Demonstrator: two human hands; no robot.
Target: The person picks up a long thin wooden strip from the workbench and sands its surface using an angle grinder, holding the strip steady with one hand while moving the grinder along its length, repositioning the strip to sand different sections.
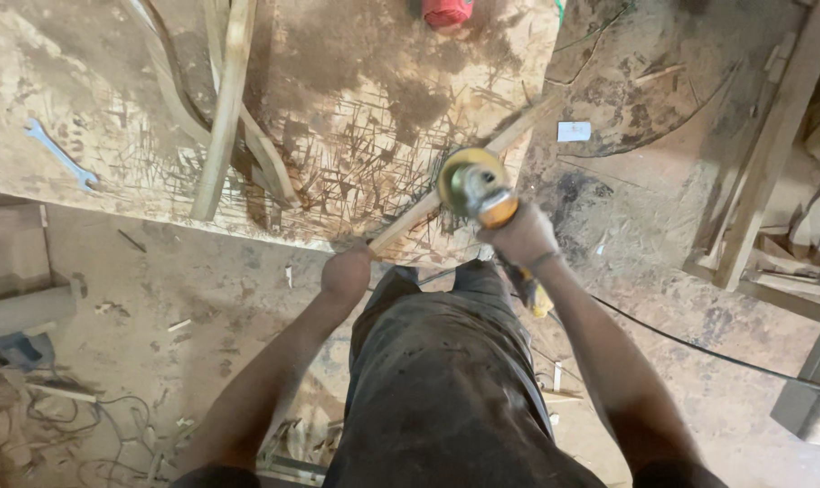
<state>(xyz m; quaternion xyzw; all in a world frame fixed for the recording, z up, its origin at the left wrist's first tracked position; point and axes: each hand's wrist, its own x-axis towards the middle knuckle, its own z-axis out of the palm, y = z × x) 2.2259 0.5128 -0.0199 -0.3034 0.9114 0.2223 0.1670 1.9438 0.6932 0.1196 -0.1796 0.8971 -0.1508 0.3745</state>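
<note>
My right hand [521, 233] grips a yellow angle grinder [476, 186] whose round disc sits on a thin wooden stick [518, 129]. The stick lies diagonally across the scarred plywood worktable [356, 117], from the table's near edge up to the right. My left hand [347, 268] is closed around the stick's lower end at the table's front edge. A black cable [699, 348] runs from the grinder off to the right over the floor.
Several curved and straight wooden strips [225, 108] lie on the table's left half, with a metal wrench [59, 155] at far left. A red object [447, 13] sits at the table's far edge. Timber frames [763, 154] stand right. Sawdust, scraps and cords cover the floor.
</note>
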